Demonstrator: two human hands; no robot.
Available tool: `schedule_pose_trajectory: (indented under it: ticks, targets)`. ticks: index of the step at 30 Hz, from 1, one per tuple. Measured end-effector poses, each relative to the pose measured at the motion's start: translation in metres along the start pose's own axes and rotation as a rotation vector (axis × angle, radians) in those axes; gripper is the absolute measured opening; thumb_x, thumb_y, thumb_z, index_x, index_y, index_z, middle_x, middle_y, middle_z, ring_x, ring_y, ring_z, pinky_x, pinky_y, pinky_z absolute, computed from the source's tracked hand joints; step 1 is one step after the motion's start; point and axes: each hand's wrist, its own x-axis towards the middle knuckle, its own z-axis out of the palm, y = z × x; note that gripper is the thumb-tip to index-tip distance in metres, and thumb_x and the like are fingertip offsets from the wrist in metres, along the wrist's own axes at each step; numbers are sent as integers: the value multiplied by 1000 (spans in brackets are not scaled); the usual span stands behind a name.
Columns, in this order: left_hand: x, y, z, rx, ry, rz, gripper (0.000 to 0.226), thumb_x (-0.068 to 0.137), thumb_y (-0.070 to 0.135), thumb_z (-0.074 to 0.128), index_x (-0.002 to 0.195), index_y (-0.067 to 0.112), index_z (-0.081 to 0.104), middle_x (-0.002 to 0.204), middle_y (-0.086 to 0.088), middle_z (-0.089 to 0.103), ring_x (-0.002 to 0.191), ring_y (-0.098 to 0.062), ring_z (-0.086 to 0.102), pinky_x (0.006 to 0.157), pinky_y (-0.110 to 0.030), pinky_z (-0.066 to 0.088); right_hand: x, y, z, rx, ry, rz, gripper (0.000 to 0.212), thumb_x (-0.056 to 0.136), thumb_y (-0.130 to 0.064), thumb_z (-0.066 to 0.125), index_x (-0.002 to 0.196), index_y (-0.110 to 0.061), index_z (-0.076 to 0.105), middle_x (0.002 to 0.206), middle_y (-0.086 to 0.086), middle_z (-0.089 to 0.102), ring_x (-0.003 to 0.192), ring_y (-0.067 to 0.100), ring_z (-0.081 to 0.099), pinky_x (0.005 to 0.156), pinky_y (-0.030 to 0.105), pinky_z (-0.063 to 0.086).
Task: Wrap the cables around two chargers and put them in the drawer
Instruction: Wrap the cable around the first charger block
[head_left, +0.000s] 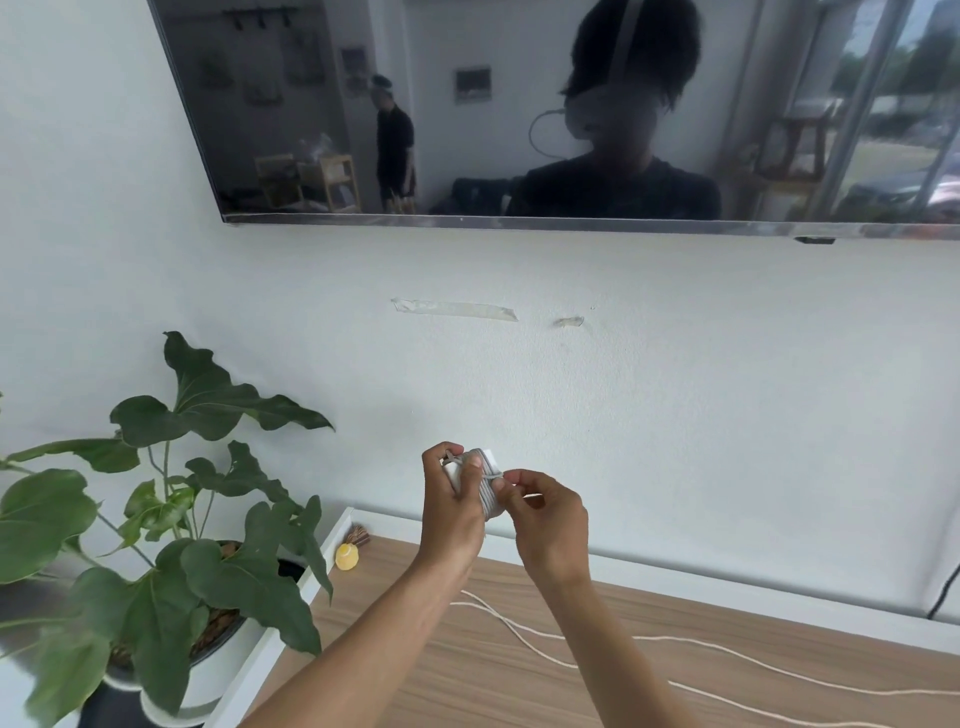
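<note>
I hold a white charger (487, 458) up in front of the wall, with grey cable (488, 498) wound around it in several turns. My left hand (451, 499) grips the charger's left side, thumb on the cable. My right hand (545, 512) pinches the cable's end at the charger's right side. A second, cream-white cable (675, 642) lies loose across the wooden top (467, 665) below my arms; its charger is not in sight. No drawer is visible.
A leafy potted plant (171, 519) in a white pot stands at the left, beside the cabinet's white edge. A small yellow object (347, 556) sits at the top's back left corner. A wall-mounted TV (519, 104) hangs above. A black cord (943, 592) runs down at the far right.
</note>
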Motion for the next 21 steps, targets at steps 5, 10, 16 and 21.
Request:
schedule_pose_trajectory:
  ticks: [5,10,16,21]
  targets:
    - [-4,1,2,-59,-26,-29,8,100,19,46,106,21,42,101,-14,55,81,-24,57,46,-17,43,-17,7,5,-5,39,-87,11,86,-23,70,97,-24,71,86,-6,65,61,7,57,57,12,43]
    - [-12,-4,5,-41,-31,-49,6,101,21,45,106,24,42,103,-13,56,77,-19,54,47,-16,43,-17,14,6,20,69,7,7,84,-24,71,89,-27,67,91,-8,70,75,17,64,65,19,49]
    - [-14,-2,9,-53,-63,-66,8,101,22,45,108,21,42,99,-17,55,74,-21,55,44,-16,42,-14,17,1,-24,60,40,11,84,-31,69,90,-22,67,82,0,70,71,17,62,59,16,43]
    - [-13,-1,13,-67,-66,-91,5,101,22,45,104,23,42,106,-17,61,77,-24,63,45,-21,43,-14,9,-7,-48,3,-88,14,88,-20,65,92,-34,64,90,-2,61,62,6,58,56,12,44]
